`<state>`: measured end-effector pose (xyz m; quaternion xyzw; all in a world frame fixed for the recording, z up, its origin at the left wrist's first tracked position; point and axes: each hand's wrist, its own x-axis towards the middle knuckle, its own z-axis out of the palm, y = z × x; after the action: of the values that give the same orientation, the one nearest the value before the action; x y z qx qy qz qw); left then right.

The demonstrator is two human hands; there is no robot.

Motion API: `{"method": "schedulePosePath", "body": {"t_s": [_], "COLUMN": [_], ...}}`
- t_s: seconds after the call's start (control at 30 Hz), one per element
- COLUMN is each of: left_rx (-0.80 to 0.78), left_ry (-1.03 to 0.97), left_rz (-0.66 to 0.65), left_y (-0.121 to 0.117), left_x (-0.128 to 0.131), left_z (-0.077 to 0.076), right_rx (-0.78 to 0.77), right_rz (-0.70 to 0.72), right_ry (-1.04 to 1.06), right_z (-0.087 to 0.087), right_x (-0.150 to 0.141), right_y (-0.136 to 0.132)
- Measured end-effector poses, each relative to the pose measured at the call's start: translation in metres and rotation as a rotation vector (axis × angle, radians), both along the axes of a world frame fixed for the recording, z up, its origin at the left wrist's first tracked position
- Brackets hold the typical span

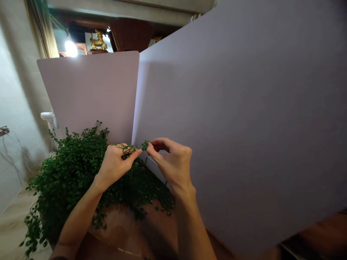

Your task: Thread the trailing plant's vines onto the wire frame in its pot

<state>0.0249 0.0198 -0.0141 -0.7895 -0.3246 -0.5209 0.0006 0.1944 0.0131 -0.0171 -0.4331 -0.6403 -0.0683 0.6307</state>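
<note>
A thin green plant sprig (pixel 129 148) stretches between my two hands. My left hand (pixel 116 160) is closed on its leafy stems, thumb pressed against the fingers. Close beside it, my right hand (pixel 173 159) pinches the other end, with a small clump of leaves at the fingertips. Below and to the left spreads a bushy trailing plant (pixel 73 162) with many small round leaves, and my left forearm passes in front of it. Whether the sprig is still joined to the plant cannot be made out.
Tall pale panels (pixel 230 126) stand behind and to the right. A bent metal wire frame (pixel 151 162) shows beneath my right hand. The plant rests on a brown surface (pixel 130 231). A lit bulb (pixel 71 48) and a golden figurine (pixel 98 40) are beyond the panels; a white device (pixel 48 117) stands left.
</note>
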Motion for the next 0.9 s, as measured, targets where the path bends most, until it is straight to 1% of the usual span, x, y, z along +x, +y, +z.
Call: {"method": "schedulePosePath", "body": {"t_s": [0.1, 0.13, 0.17, 0.23, 0.3, 0.4, 0.5, 0.6, 0.73, 0.83, 0.9], "left_rx": [-0.051, -0.070, -0.083, -0.088, -0.074, -0.076, -0.091, -0.080, -0.086, -0.057, -0.035], "left_ry": [-0.037, -0.068, -0.108, -0.187, -0.232, -0.244, -0.230, -0.220, -0.217, -0.216, -0.210], "left_rz": [-0.045, -0.061, -0.071, -0.081, -0.088, -0.090, -0.102, -0.093, -0.066, -0.069, -0.072], "left_y": [-0.013, -0.018, -0.023, -0.027, -0.026, -0.020, -0.015, -0.014, -0.013, -0.013, -0.013], "left_x": [-0.009, -0.013, -0.017, -0.023, -0.025, -0.022, -0.018, -0.018, -0.017, -0.013, -0.011], "left_z": [0.009, 0.012, 0.016, 0.021, 0.022, 0.021, 0.018, 0.016, 0.014, 0.013, 0.014], "right_rx": [0.081, 0.081, 0.042, -0.056, -0.131, -0.235, -0.291, -0.260, -0.156, -0.039, -0.005], "right_rz": [-0.202, -0.244, -0.246, -0.172, -0.056, 0.073, 0.101, 0.158, 0.316, 0.385, 0.408], "right_ry": [0.055, 0.089, 0.112, 0.139, 0.139, 0.018, -0.144, -0.147, -0.137, -0.216, -0.286], "right_z": [-0.002, -0.003, -0.004, -0.004, -0.003, -0.001, 0.001, 0.004, 0.009, 0.014, 0.016], "right_x": [0.019, 0.029, 0.038, 0.053, 0.058, 0.049, 0.035, 0.026, 0.017, 0.007, 0.000], "right_y": [0.005, 0.005, 0.004, -0.001, -0.006, -0.009, -0.006, -0.007, -0.021, -0.033, -0.038]}}
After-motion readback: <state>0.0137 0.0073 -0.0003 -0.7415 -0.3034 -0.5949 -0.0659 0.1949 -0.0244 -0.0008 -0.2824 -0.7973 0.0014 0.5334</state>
